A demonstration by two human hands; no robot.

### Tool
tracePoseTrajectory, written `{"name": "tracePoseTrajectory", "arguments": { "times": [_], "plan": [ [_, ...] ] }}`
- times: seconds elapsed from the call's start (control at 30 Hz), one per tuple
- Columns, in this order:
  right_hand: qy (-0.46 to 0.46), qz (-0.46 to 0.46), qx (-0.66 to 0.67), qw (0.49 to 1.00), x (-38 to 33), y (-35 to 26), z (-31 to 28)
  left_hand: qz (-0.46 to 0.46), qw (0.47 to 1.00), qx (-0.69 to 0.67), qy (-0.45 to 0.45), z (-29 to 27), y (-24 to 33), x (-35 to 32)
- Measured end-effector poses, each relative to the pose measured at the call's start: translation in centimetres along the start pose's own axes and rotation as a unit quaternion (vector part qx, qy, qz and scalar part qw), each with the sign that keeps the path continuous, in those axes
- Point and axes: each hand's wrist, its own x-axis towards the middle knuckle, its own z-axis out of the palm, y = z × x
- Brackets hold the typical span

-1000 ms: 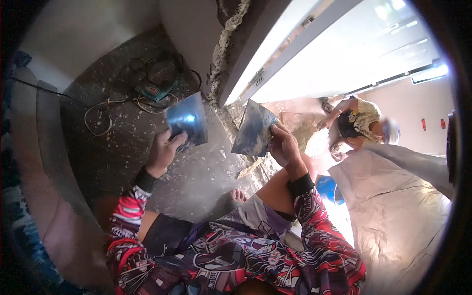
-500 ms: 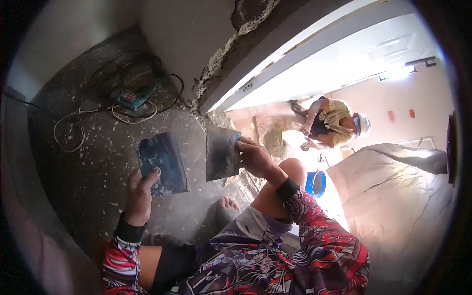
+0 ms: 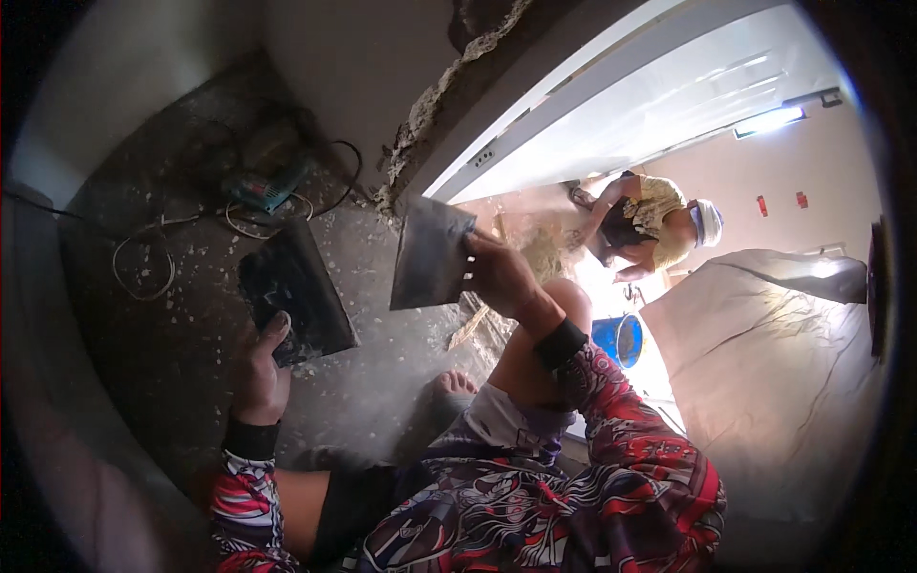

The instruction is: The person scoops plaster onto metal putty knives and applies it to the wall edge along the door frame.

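Observation:
My left hand [image 3: 260, 380] is closed around the lower edge of a dark flat rectangular plate [image 3: 301, 294], with the thumb on its top face. Whitish smears mark that face. In my right hand [image 3: 506, 275] is a thin grey metal putty blade [image 3: 427, 258], gripped at its right edge. A narrow gap separates the two tools, and both are held above the floor. The right wrist is beside my bent knee.
A teal power tool [image 3: 263, 191] with looping cords lies on the speckled floor [image 3: 196, 334]. Broken plaster [image 3: 435, 95] edges the doorway by a white door [image 3: 621, 105]. Beyond, a co-worker [image 3: 645, 220] crouches near a blue bucket [image 3: 618, 340]. A pale sheet [image 3: 755, 353] hangs at right.
The plate in my left hand has shifted left and tilted, looking darker. My right hand has lifted the putty blade slightly. The co-worker's arms and head have moved.

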Motion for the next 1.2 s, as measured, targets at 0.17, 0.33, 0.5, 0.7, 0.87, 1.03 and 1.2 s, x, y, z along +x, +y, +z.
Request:
{"name": "tracePoseTrajectory", "arguments": {
  "times": [0.17,0.33,0.5,0.7,0.87,1.03,1.2],
  "plan": [
    [0.025,-0.021,0.031,0.999,-0.1,-0.8,1.3,0.202,0.937,0.271,-0.088,-1.8,-4.2,1.1],
    [-0.036,0.025,0.186,0.982,1.4,3.9,3.6,-0.099,0.977,0.136,-0.131,4.0,-3.9,-0.1],
    [0.001,0.077,0.128,0.989,2.1,4.9,5.4,-0.039,0.991,-0.024,-0.124,4.6,-4.9,0.4],
    [-0.02,0.072,0.026,0.997,0.8,5.2,5.9,0.005,0.999,-0.019,-0.035,4.6,-5.5,1.2],
    [0.073,-0.388,-0.694,0.603,-0.7,-4.1,2.4,0.09,0.996,-0.007,-0.017,3.5,-3.1,1.3],
    [0.206,-0.484,-0.831,0.179,-1.6,-20.3,2.7,0.087,0.996,0.008,-0.005,2.7,-1.6,0.3],
    [0.189,-0.418,-0.888,0.038,-1.2,-22.6,2.1,0.098,0.994,0.049,-0.015,2.1,-2.4,0.6]
  ]
}}
